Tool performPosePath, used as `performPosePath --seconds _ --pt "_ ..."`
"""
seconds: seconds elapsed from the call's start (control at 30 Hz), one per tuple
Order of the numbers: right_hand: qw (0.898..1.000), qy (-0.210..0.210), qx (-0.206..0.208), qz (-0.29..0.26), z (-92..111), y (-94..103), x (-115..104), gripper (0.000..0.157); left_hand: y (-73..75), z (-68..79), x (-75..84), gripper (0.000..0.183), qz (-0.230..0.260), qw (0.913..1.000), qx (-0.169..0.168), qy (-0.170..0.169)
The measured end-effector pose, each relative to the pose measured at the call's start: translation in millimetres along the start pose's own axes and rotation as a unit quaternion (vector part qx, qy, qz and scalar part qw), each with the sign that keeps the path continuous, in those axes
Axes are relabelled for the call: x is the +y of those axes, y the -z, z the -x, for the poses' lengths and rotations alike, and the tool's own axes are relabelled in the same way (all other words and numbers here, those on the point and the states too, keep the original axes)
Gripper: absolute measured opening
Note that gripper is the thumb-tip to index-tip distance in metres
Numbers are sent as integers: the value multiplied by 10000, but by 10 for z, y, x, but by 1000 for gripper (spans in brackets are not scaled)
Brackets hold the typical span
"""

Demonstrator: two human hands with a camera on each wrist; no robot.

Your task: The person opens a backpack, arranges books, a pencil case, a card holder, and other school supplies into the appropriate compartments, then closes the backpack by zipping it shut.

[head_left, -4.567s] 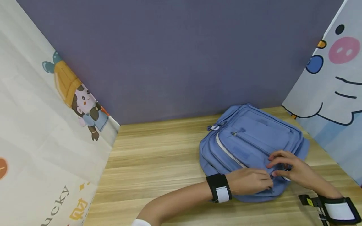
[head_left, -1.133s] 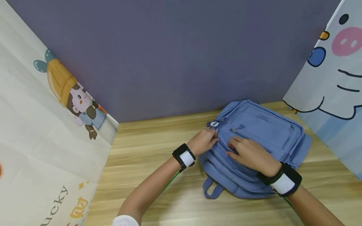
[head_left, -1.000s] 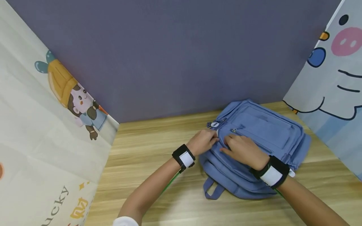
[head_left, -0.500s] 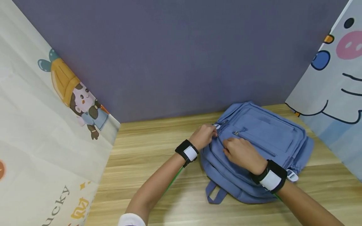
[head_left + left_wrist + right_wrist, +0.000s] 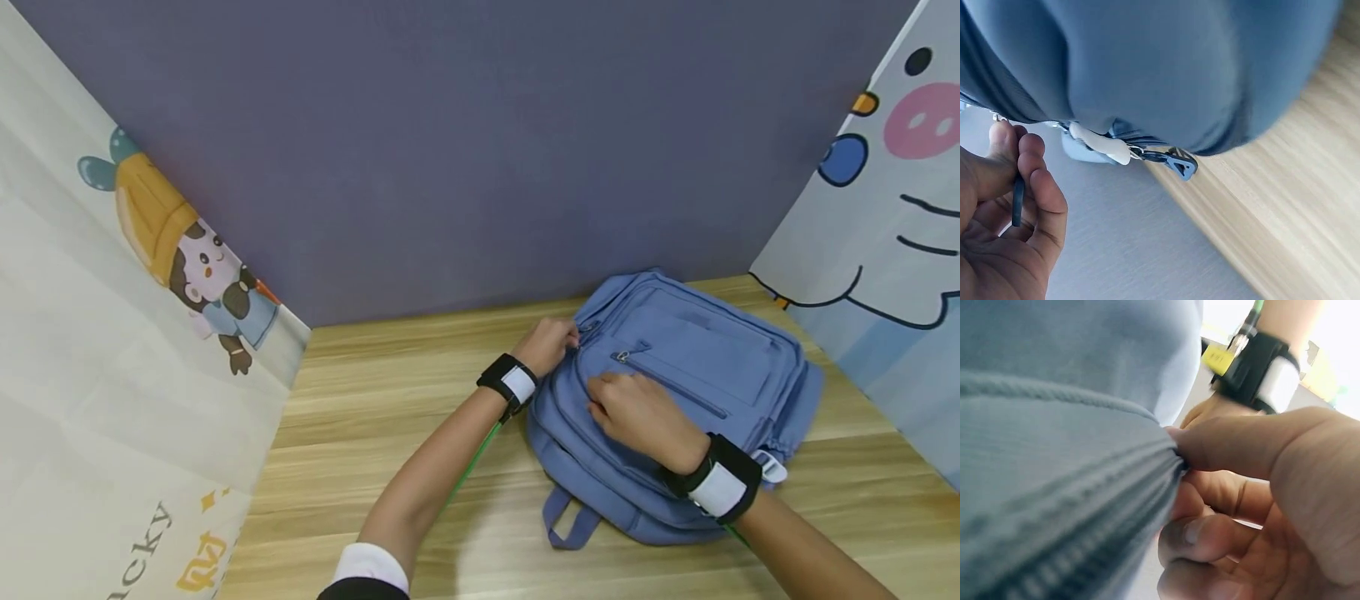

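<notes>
A blue backpack [image 5: 697, 333] lies on the wooden table in the head view. My left hand [image 5: 550, 343] is at its upper left edge. The left wrist view shows its thumb and fingers pinching a dark zipper pull [image 5: 1017, 200], close to the zipper line. Beside it hang a white tag [image 5: 1100, 142] and another blue pull [image 5: 1182, 164]. My right hand [image 5: 645, 417] lies over the bag's front. In the right wrist view its thumb and forefinger pinch the gathered fabric [image 5: 1147, 464] next to the zipper teeth [image 5: 1041, 584].
A fabric loop [image 5: 573, 521] sticks out at the bag's lower left, and a white buckle [image 5: 771, 467] shows by my right wrist. A grey-purple panel [image 5: 450, 167] rises behind the table [image 5: 360, 425]. Printed sheets [image 5: 75, 333] flank both sides.
Both hands have moved from the bag's lower side to its upper left. Over the last second my left hand slid farther up along the edge, while my right fingers closed on the fabric.
</notes>
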State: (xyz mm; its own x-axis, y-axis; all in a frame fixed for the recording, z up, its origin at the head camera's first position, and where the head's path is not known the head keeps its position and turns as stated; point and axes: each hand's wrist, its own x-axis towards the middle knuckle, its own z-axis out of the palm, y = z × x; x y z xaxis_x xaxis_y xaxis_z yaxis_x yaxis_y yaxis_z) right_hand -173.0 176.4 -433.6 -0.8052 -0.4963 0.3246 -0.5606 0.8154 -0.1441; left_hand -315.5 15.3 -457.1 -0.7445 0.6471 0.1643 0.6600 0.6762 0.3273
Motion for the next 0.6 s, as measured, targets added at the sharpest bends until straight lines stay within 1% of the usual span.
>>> performPosePath --seconds 0.13,0.2,0.3,0.4,0.5,0.57,0.6 --pt "9995 210 2 230 57 9 -33 25 -75 -169 -7 16 28 9999 -97 -26" --pt "9993 274 -27 257 93 2 -76 25 -107 -203 -15 16 41 9997 -221 25" --pt "9992 331 -81 201 131 0 -132 25 -132 -241 -24 16 111 9988 -427 192" --pt "9993 337 -118 111 152 9 -150 25 -139 -276 -26 16 79 9982 -523 297" --pt "9994 253 -189 -138 164 41 -121 27 -146 -308 -16 15 89 9982 -504 308" --pt "9982 89 -280 -523 196 72 -65 28 -159 -317 -7 16 178 9984 -445 302" --pt "9964 -14 -327 -778 219 105 -23 25 -164 -315 -4 18 268 9984 -406 298"
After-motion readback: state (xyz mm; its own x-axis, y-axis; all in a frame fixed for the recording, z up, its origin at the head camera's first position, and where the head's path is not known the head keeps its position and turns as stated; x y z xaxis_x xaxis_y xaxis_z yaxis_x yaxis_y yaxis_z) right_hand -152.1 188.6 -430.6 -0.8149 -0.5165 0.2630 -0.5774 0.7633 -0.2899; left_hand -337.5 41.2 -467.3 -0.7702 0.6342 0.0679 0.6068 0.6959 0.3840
